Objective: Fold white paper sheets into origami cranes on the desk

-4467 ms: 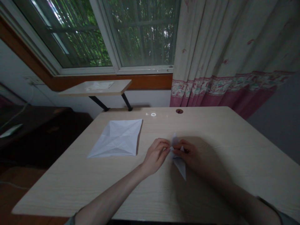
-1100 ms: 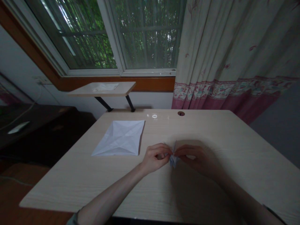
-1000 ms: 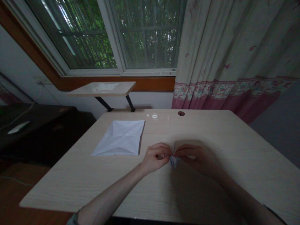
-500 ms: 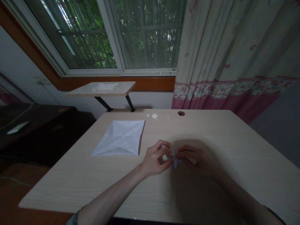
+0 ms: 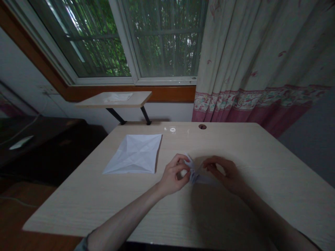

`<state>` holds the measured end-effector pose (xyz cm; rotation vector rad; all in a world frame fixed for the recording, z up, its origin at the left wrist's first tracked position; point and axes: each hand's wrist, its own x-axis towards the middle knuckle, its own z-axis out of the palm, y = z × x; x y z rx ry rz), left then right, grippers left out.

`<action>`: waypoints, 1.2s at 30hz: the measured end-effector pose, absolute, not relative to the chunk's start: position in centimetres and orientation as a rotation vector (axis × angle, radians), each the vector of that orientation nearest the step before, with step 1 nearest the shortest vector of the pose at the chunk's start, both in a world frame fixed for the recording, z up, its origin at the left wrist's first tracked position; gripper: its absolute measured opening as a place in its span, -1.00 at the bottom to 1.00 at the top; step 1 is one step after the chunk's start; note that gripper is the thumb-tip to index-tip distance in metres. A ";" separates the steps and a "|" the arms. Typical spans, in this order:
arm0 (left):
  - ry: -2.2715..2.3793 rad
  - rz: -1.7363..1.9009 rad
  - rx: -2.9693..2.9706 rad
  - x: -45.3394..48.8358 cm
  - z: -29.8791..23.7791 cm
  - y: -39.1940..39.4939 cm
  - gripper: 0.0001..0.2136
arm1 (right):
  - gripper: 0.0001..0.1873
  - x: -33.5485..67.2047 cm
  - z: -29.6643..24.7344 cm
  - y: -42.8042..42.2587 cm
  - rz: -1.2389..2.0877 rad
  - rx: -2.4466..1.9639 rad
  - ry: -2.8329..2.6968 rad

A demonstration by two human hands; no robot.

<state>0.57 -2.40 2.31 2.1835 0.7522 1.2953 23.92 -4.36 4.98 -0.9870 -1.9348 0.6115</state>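
A small piece of folded white paper point(image 5: 193, 175) is pinched between the thumb and fingers of my left hand point(image 5: 175, 175), just above the table. My right hand point(image 5: 225, 171) is to the right of it, its thumb and fingertips pinched on a thin edge of the same paper. The paper's folds spread out between the two hands; its exact shape is blurred and partly hidden by the fingers. To the left of my left hand, a creased white paper sheet point(image 5: 136, 153) lies flat, with fold lines crossing at its middle.
The pale wooden table point(image 5: 117, 202) has a round cable hole point(image 5: 202, 127) at its back edge. A small raised shelf point(image 5: 91, 101) with white paper point(image 5: 119, 97) on it stands at the back left. Behind are a window point(image 5: 164, 52) and a curtain point(image 5: 235, 69).
My right hand has moved a little right and up, away from my left hand. The folded paper between them is more spread out. The flat sheet has stayed put.
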 end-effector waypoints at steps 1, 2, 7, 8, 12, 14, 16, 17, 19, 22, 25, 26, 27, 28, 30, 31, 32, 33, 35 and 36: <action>0.758 1.292 2.179 0.5 2.2 -2.3 -0.95 | -0.88 24.1 4.7 -4.0 0.624 -1.012 -1.861; 0.761 1.281 2.175 0.5 2.1 -2.2 -0.95 | -0.93 24.3 4.3 -3.6 0.643 -1.008 -1.778; 0.736 1.228 2.168 0.5 1.6 -1.8 -0.91 | -0.77 24.7 3.5 -2.1 0.910 -1.023 -1.798; 0.736 1.229 2.169 0.5 1.5 -1.7 -0.90 | -0.80 24.6 3.5 -2.1 0.950 -1.043 -1.858; 0.764 1.212 2.178 0.5 1.5 -1.7 -0.87 | -0.90 23.7 3.5 -2.6 0.942 -1.128 -1.971; 0.786 1.188 2.180 0.5 1.6 -1.8 -0.83 | -0.80 23.2 3.0 -2.9 0.923 -1.160 -1.951; 0.811 1.161 2.178 0.5 1.8 -2.0 -0.81 | -0.73 22.7 2.2 -3.0 0.907 -1.155 -1.923; 0.822 1.149 2.179 0.5 1.8 -2.1 -0.81 | -0.70 22.5 1.9 -3.1 0.887 -1.147 -1.904; 0.855 1.128 2.178 0.6 2.0 -2.2 -0.80 | -0.67 22.1 1.3 -3.1 0.825 -1.124 -1.894; 0.951 1.102 2.154 0.8 1.9 -2.3 -0.78 | -0.65 21.8 1.1 -3.3 0.704 -1.085 -1.934; 0.987 1.085 2.119 1.0 1.5 -2.3 -0.80 | -0.67 21.6 1.4 -3.7 0.608 -1.078 -1.978; 0.982 1.090 2.113 1.0 1.4 -2.3 -0.81 | -0.68 21.6 1.6 -3.8 0.580 -1.079 -1.987; 0.974 1.101 2.111 1.0 1.3 -2.3 -0.81 | -0.69 21.5 1.7 -3.9 0.557 -1.076 -1.995; 0.968 1.112 2.113 0.9 1.2 -2.2 -0.81 | -0.70 21.5 1.8 -4.0 0.538 -1.076 -2.002; 0.964 1.133 2.131 0.9 1.1 -2.2 -0.81 | -0.70 21.5 1.8 -4.1 0.509 -1.078 -2.021; 0.962 1.142 2.146 0.9 1.1 -2.1 -0.80 | -0.71 21.5 1.8 -4.1 0.499 -1.085 -2.030; 0.961 1.151 2.161 0.9 1.1 -2.1 -0.80 | -0.71 21.5 1.8 -4.1 0.492 -1.094 -2.036; 0.960 1.165 2.175 0.9 1.1 -2.1 -0.81 | -0.72 21.6 1.8 -4.1 0.487 -1.100 -2.038; 0.956 1.198 2.197 0.9 1.2 -2.1 -0.81 | -0.73 21.6 1.8 -4.1 0.481 -1.114 -2.037; 0.955 1.210 2.204 0.9 1.3 -2.1 -0.81 | -0.73 21.6 1.8 -4.1 0.484 -1.119 -2.036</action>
